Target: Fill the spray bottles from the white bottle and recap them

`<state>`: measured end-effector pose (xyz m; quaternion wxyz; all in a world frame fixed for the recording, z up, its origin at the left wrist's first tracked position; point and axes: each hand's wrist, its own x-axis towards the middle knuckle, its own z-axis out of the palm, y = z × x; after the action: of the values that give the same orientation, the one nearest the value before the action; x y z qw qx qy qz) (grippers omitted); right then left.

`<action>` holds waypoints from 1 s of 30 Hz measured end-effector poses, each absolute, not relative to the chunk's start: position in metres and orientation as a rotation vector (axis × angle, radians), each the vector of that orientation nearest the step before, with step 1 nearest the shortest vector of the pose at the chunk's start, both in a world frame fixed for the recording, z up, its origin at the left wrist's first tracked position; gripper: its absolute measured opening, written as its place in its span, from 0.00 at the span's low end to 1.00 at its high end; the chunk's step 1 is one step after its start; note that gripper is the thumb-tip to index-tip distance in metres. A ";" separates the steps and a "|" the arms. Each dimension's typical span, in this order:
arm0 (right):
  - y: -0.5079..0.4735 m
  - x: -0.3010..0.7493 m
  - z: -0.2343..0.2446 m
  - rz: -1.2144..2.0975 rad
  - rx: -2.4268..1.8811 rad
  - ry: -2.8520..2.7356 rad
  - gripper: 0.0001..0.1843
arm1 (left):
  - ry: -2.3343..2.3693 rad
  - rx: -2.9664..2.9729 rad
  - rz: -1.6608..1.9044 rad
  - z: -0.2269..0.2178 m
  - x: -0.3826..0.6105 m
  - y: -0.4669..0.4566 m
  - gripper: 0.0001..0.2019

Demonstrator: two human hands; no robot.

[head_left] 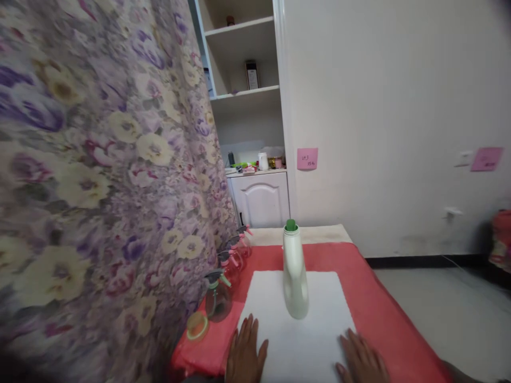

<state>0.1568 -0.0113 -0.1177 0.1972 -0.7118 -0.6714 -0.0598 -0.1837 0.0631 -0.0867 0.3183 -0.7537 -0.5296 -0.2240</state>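
My left hand (245,352) lies flat with its fingers stretched out, across the left edge of a white sheet (275,346). At the sheet's right edge rests my right hand (362,357), fingers spread and nothing in it. Between and beyond both hands, a pale green jug-like bottle (294,276) stands upright on the sheet, touched by neither hand. Its neck shows a green spout (291,225) and no cap over it. The lower parts of both hands run out of the picture.
A red cloth (331,256) covers the table. Along its left side stand a spray bottle with a green trigger (217,298), several pink-trigger spray bottles (230,268) and a roll of tape (197,325). A floral curtain (120,186) hangs close on the left; shelves (247,93) stand behind.
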 end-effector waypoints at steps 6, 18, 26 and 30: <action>0.022 0.143 -0.060 0.070 -2.000 -1.929 0.34 | -1.448 -2.102 -0.498 -0.086 -0.180 0.083 0.24; 0.043 0.149 -0.096 0.070 -1.974 -1.977 0.41 | -1.755 -2.225 -0.374 -0.060 -0.158 0.110 0.29; 0.037 0.152 -0.087 0.062 -2.068 -1.991 0.44 | -1.722 -2.132 -0.358 -0.066 -0.161 0.109 0.31; 0.031 0.145 -0.065 0.113 -2.158 -1.975 0.43 | -1.724 -2.142 -0.353 -0.063 -0.160 0.111 0.32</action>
<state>0.1450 0.0308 -0.0654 0.1069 -0.7328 -0.6709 0.0384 -0.1597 0.1112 -0.0628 0.1836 -0.7595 -0.6114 -0.1251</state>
